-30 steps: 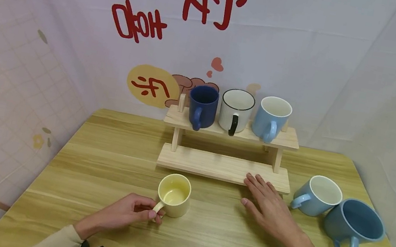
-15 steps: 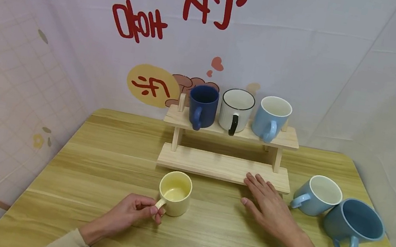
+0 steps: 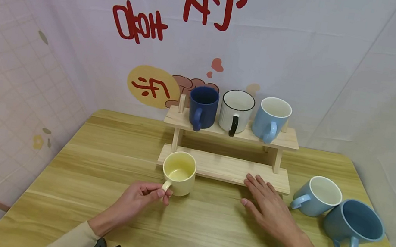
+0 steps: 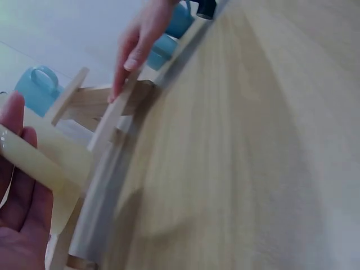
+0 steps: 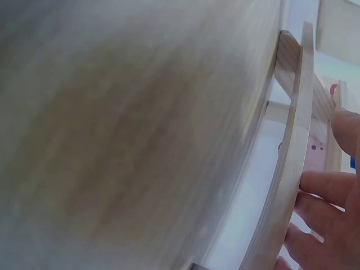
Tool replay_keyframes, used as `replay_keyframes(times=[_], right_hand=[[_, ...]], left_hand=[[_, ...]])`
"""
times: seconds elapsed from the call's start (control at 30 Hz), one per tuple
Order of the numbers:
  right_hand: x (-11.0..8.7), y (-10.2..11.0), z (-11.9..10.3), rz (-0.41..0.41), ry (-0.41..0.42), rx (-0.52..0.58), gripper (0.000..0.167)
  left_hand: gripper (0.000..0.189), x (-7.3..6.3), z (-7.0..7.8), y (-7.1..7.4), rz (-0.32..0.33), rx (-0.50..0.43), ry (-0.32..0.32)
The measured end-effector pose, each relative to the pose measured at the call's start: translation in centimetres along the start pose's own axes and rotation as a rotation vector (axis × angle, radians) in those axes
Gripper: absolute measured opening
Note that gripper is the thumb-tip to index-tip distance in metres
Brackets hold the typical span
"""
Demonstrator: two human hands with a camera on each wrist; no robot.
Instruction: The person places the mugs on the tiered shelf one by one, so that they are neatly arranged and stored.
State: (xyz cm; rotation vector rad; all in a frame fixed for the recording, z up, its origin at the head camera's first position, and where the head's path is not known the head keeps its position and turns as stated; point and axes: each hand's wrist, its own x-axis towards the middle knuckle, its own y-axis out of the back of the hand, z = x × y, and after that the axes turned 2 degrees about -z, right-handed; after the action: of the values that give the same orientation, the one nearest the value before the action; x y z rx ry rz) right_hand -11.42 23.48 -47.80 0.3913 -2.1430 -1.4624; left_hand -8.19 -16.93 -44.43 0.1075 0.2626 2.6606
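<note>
My left hand [image 3: 142,199] pinches the handle of a pale yellow mug [image 3: 181,184] between thumb and fingers. The mug is upright and overlaps the left front of the lower shelf [image 3: 225,169] of a two-tier wooden stand. In the left wrist view the yellow mug [image 4: 62,154] is held above the table, with a shadow below. Straight fingers of my right hand [image 3: 275,213] touch the lower shelf's front edge near its right end. The right wrist view shows those fingertips [image 5: 306,183] against the board.
On the upper shelf [image 3: 216,131] stand a dark blue mug [image 3: 207,114], a white mug [image 3: 228,117] with black rim and handle, and a light blue mug [image 3: 262,123]. Right of the stand, another light blue mug [image 3: 310,205] and a larger blue mug [image 3: 340,224] stand on the table [image 3: 201,246].
The yellow mug has risen off the table and moved forward toward the lower shelf, with my left hand still on its handle. My right hand has stayed in place.
</note>
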Motion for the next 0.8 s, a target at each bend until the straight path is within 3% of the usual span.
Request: replay_keyframes(times=[0.33, 0.6, 0.8], right_hand=[[0.0, 0.1, 0.0, -0.024, -0.020, 0.005, 0.062], [0.0, 0.1, 0.0, -0.036, -0.024, 0.012, 0.062], [0.0, 0.1, 0.0, -0.033, -0.028, 0.016, 0.062]], left_hand=[[0.028, 2.3, 0.7, -0.4, 0.124, -0.009, 0.056], [0.031, 4.3, 0.3, -0.8, 0.174, 0.008, -0.014], [0.034, 5.6, 0.1, -1.1, 0.211, 0.003, -0.027]])
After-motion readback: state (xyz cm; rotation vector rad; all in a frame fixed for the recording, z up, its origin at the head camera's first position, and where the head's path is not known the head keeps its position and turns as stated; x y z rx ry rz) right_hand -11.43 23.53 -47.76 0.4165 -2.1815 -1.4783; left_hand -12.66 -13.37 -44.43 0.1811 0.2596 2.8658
